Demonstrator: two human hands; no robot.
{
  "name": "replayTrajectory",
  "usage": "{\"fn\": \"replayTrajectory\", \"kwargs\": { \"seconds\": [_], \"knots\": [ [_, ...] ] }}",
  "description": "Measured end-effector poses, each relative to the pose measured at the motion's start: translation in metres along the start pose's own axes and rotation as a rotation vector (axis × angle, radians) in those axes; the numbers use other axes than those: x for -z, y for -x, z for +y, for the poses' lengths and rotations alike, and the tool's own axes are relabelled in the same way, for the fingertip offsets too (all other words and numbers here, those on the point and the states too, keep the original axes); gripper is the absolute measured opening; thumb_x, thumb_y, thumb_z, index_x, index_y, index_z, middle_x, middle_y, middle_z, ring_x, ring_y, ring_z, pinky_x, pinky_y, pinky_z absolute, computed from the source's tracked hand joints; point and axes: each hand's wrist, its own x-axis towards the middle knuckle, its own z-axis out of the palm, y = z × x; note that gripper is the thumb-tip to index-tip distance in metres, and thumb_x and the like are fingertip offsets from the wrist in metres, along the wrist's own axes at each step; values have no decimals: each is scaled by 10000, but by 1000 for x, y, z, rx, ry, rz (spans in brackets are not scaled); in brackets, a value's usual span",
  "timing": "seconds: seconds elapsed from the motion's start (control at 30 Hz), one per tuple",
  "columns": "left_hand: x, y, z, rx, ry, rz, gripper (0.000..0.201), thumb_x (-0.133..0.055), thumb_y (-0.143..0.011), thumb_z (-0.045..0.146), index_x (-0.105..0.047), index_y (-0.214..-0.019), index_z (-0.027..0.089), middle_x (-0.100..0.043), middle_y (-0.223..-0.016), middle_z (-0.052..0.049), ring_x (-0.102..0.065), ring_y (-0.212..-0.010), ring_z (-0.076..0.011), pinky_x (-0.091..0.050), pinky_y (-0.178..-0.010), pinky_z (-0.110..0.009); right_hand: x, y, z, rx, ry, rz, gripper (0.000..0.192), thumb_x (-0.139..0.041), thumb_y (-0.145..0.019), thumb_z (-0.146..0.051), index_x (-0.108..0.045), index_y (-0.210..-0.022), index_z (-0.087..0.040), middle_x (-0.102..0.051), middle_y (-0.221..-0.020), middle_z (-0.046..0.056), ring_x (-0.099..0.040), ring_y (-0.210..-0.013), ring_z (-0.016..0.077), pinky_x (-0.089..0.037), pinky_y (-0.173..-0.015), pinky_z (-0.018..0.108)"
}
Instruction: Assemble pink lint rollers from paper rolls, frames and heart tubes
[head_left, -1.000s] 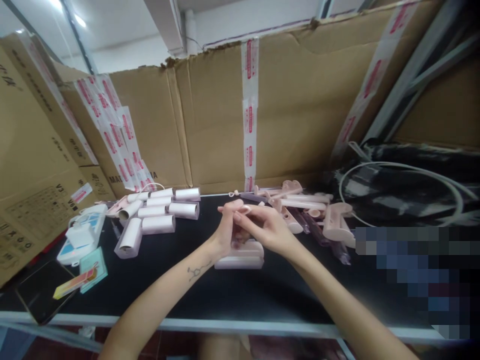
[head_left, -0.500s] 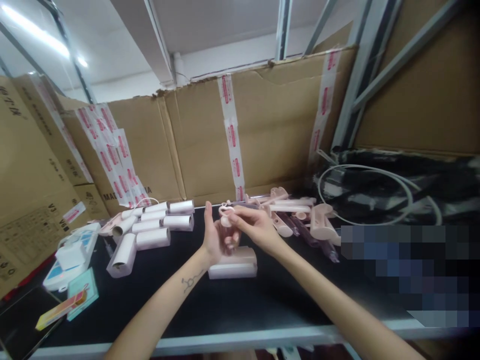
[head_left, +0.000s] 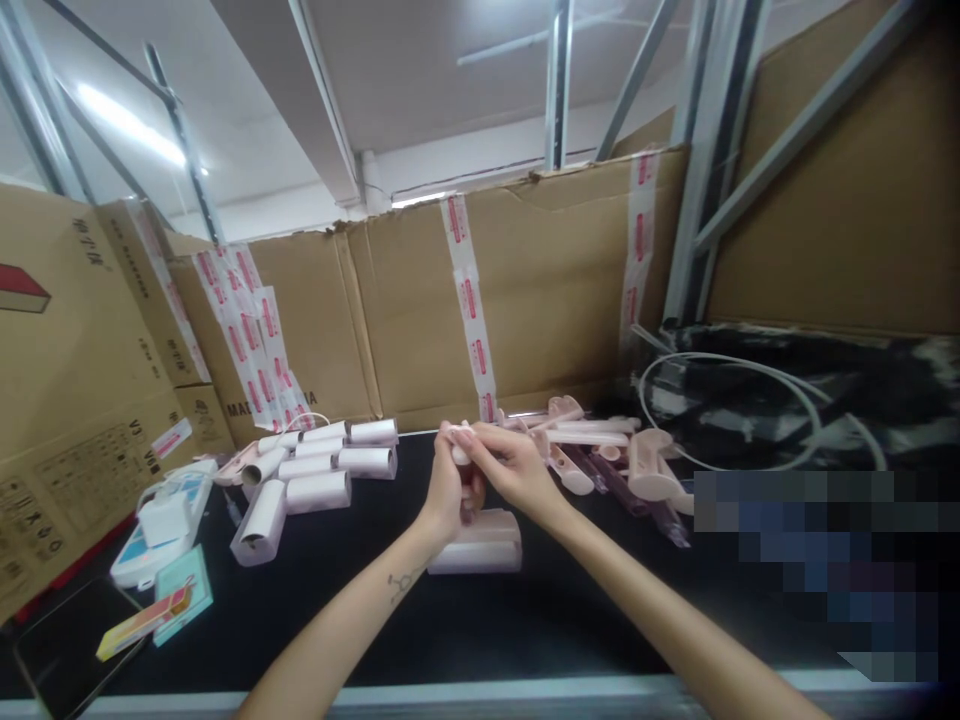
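Both hands meet over the middle of the black table. My left hand is closed around a small pale pink plastic part, its thumb raised against it. My right hand pinches the same part from the right, with thumb and forefinger pressed on its top. Fingers cover much of the part, so its full shape is hidden. Just below the hands lies a pale pink case with a lighter front strip, partly behind my left wrist.
Several white rolls in pinkish holders stand at the left. Pink plastic pieces lie heaped at the right. Further left are a white power strip, a teal card and a dark phone-like slab. A cardboard wall rises behind.
My left thumb and fingers have closed in on the small part, and the hands are nearer each other. The view has tilted upward slightly, so everything sits lower and mostly further right.
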Motion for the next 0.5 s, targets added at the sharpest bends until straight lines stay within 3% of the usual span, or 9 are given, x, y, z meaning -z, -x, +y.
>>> {"fn": "replayTrajectory", "kwargs": {
  "seconds": [0.13, 0.3, 0.4, 0.43, 0.5],
  "knots": [
    [-1, -1, 2, 9, -5, -20, 739, -149, -682, 839, -286, -326, 206, -217, -246, 46, -190, -210, -49, -94, -264, -189, 1, -2, -1, 68, 45, -10, 389, -448, -894, -413, -587, -617, -178, -580, -636, 32, -558, -620, 161, -446, -625, 281],
    [2, -2, 1, -12, 9, -29, 738, -177, -673, 841, -302, -330, 200, -211, -249, 53, -177, -215, -49, -75, -273, -188, 1, -6, 3, -19, -8, -55, 444, -422, -882, -493, -595, -626, -173, -587, -624, 36, -583, -626, 177, -472, -645, 300],
    [8, -3, -3, -49, 28, -100, 742, -161, -667, 840, -352, -352, 196, -215, -260, 53, -217, -231, -66, -112, -280, -196, 8, -2, 10, -84, -19, -186, 496, -383, -859, -581, -630, -929, -157, -633, -767, 59, -617, -769, 209, -486, -734, 320],
    [10, -3, -4, -62, 30, -150, 759, -138, -665, 840, -400, -378, 188, -253, -274, 43, -261, -248, -78, -143, -286, -200, 12, 2, 13, -101, 8, -279, 554, -446, -814, -606, -580, -1097, -149, -644, -884, 75, -615, -858, 224, -479, -783, 326],
    [15, -4, -4, -114, -1, -260, 831, -69, -671, 829, -522, -495, 154, -386, -346, 5, -385, -321, -113, -228, -322, -212, 20, 13, 18, -171, 140, -513, 862, -645, -650, -602, -395, -1328, -131, -611, -1078, 112, -596, -965, 262, -463, -834, 337]
  ]
}}
